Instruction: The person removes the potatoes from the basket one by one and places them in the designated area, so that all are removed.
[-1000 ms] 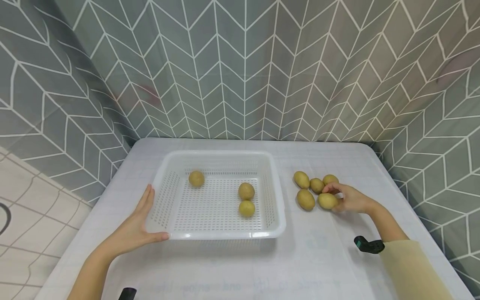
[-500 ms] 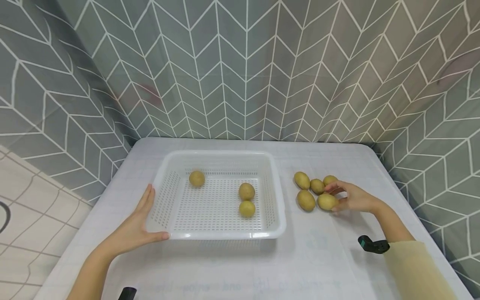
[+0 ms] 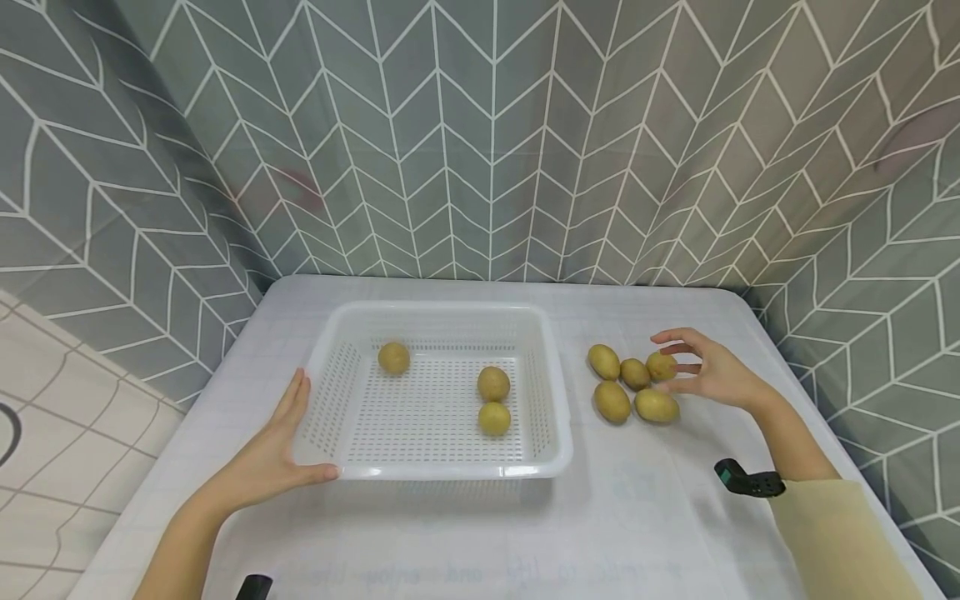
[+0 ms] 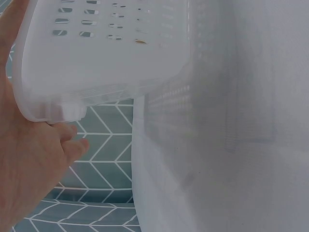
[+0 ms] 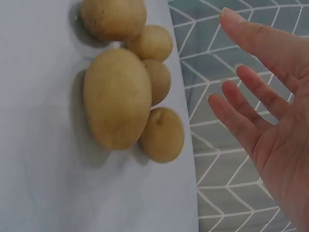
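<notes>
My left hand lies along the near left corner of a white perforated plastic basket, its fingers straight against the left side and its thumb on the front rim. In the left wrist view, the hand touches the basket's wall. My right hand is raised with spread fingers and holds nothing. Its fingertips overlap the far right potato in the head view. Just in front lies an oval potato, large in the right wrist view, where the right hand stays apart from the potatoes.
Inside the basket are three potatoes, one potato at the back left and two towards the right. More potatoes lie grouped on the white-covered table, right of the basket. A patterned grey curtain closes off the back and sides.
My right hand has let go of the oval potato and risen up and back, its fingers spreading wider. The oval potato stays on the table. My left hand and the basket have not moved.
</notes>
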The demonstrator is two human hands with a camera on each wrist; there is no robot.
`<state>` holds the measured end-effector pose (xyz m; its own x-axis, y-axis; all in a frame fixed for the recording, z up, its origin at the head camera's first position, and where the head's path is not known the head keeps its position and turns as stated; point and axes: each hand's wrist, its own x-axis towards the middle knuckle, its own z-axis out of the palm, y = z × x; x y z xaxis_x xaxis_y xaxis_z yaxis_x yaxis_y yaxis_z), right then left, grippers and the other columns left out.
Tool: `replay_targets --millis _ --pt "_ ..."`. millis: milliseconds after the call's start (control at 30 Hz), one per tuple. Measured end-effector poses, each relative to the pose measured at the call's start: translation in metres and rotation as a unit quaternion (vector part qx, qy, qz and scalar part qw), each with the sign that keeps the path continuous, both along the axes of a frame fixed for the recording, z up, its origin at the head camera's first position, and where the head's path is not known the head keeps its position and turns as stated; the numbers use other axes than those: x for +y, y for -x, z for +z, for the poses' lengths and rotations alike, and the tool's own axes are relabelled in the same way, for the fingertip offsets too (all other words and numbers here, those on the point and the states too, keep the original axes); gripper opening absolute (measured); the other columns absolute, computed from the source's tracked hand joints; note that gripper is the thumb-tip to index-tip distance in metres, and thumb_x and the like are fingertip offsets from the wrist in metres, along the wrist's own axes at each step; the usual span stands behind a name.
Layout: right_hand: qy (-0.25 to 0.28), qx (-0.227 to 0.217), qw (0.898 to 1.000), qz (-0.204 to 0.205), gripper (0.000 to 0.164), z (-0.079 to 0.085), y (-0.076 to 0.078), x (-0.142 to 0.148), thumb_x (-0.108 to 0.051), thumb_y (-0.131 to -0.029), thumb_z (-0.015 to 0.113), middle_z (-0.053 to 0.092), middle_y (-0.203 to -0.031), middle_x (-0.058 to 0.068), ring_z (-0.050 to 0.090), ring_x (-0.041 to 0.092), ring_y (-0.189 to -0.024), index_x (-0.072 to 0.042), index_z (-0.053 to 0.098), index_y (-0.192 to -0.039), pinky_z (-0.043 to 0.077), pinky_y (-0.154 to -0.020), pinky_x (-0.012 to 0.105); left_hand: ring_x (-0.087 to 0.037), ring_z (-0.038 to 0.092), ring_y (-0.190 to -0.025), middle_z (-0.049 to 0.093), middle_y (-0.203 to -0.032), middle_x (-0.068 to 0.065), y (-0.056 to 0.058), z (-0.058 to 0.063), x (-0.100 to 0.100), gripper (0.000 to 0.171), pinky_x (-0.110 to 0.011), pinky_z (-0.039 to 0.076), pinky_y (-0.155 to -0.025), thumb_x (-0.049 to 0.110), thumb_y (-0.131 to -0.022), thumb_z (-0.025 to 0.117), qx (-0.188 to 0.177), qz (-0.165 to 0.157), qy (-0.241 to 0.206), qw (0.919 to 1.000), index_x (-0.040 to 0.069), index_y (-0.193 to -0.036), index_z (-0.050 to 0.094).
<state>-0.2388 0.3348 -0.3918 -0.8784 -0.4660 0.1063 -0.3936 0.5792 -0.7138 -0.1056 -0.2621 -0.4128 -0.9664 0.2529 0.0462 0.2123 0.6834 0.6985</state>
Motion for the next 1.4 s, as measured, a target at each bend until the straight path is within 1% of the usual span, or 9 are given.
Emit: replay_targets --millis 67,200,300,367,433,733,1033,1267,1400 --pt "0.001 0.006 1.0 0.002 0.068 0.006 -0.001 -0.006 -0.012 -0.075 0.083 0.046 -0.137 0.013 0.05 0.006 -0.116 -0.005 0.048 -0.133 0.047 -0.092 0.048 -0.046 -0.007 -0.142 -0.019 -0.158 -0.014 0.0 0.0 0.0 0.13 -0.073 0.014 -0.102 0.036 -0.069 0.085 -0.001 0.0 0.0 1.0 -0.001 -0.151 -0.009" --pt "0.01 0.014 1.0 0.016 0.065 0.016 0.0 -0.018 -0.012 -0.077 0.082 0.046 -0.137 0.013 0.054 0.021 -0.117 -0.005 0.049 -0.132 0.048 -0.093 0.043 -0.046 -0.006 -0.142 -0.019 -0.158 -0.014 0.0 0.0 -0.001 0.13 -0.073 0.014 -0.102 0.037 -0.069 0.085 0.0 0.001 0.0 1.0 -0.001 -0.151 -0.009" --pt "0.018 0.015 0.999 0.025 0.063 0.023 0.001 -0.026 -0.011 -0.078 0.08 0.046 -0.138 0.012 0.052 0.034 -0.118 -0.006 0.05 -0.132 0.05 -0.092 0.034 -0.047 -0.006 -0.142 -0.02 -0.158 -0.014 0.0 -0.001 -0.001 0.13 -0.073 0.014 -0.101 0.036 -0.069 0.085 0.002 0.0 0.0 1.0 -0.001 -0.151 -0.009" --pt "0.019 0.018 0.999 0.032 0.061 0.027 0.002 -0.031 -0.01 -0.079 0.079 0.046 -0.138 0.011 0.051 0.038 -0.118 -0.006 0.05 -0.132 0.05 -0.091 0.028 -0.047 -0.007 -0.142 -0.02 -0.158 -0.013 0.0 -0.001 -0.001 0.13 -0.073 0.014 -0.101 0.036 -0.069 0.085 0.003 -0.002 -0.001 1.0 -0.001 -0.151 -0.009" --pt "0.022 0.017 0.999 0.041 0.06 0.031 0.004 -0.038 -0.009 -0.08 0.079 0.046 -0.137 0.011 0.051 0.039 -0.118 -0.006 0.05 -0.132 0.05 -0.091 0.027 -0.046 -0.007 -0.142 -0.02 -0.158 -0.013 0.0 -0.001 -0.001 0.13 -0.073 0.014 -0.101 0.036 -0.069 0.085 0.004 -0.002 -0.003 1.0 -0.001 -0.151 -0.009" --pt "0.034 0.025 0.996 0.083 0.061 0.048 0.011 -0.066 0.0 -0.077 0.078 0.049 -0.134 0.013 0.051 0.038 -0.118 -0.002 0.05 -0.132 0.049 -0.093 0.046 -0.046 -0.006 -0.142 -0.019 -0.158 -0.014 -0.001 -0.003 -0.001 0.13 -0.073 0.014 -0.102 0.036 -0.069 0.085 0.006 0.0 -0.004 1.0 -0.002 -0.151 -0.009" --pt "0.043 0.025 0.992 0.12 0.061 0.061 0.018 -0.093 0.0 -0.079 0.077 0.052 -0.131 0.012 0.051 0.038 -0.12 -0.001 0.049 -0.133 0.048 -0.093 0.05 -0.045 -0.006 -0.142 -0.019 -0.158 -0.013 -0.001 -0.003 -0.001 0.13 -0.072 0.015 -0.102 0.036 -0.069 0.085 0.004 -0.001 -0.011 0.9999 0.001 -0.151 -0.009" --pt "0.038 0.028 0.989 0.143 0.061 0.07 0.023 -0.11 -0.007 -0.079 0.079 0.052 -0.13 0.012 0.051 0.037 -0.12 -0.004 0.05 -0.132 0.048 -0.093 0.048 -0.047 -0.005 -0.142 -0.019 -0.158 -0.014 0.0 -0.003 -0.001 0.13 -0.072 0.016 -0.102 0.036 -0.069 0.085 0.006 -0.002 -0.01 0.9999 -0.002 -0.151 -0.008" --pt "0.048 0.024 0.987 0.154 0.061 0.074 0.025 -0.123 -0.006 -0.077 0.08 0.052 -0.13 0.01 0.052 0.035 -0.119 -0.005 0.051 -0.131 0.049 -0.093 0.046 -0.047 -0.005 -0.142 -0.019 -0.158 -0.014 0.0 -0.004 -0.002 0.13 -0.072 0.015 -0.102 0.037 -0.069 0.085 0.006 -0.002 -0.011 0.9999 -0.002 -0.151 -0.008"
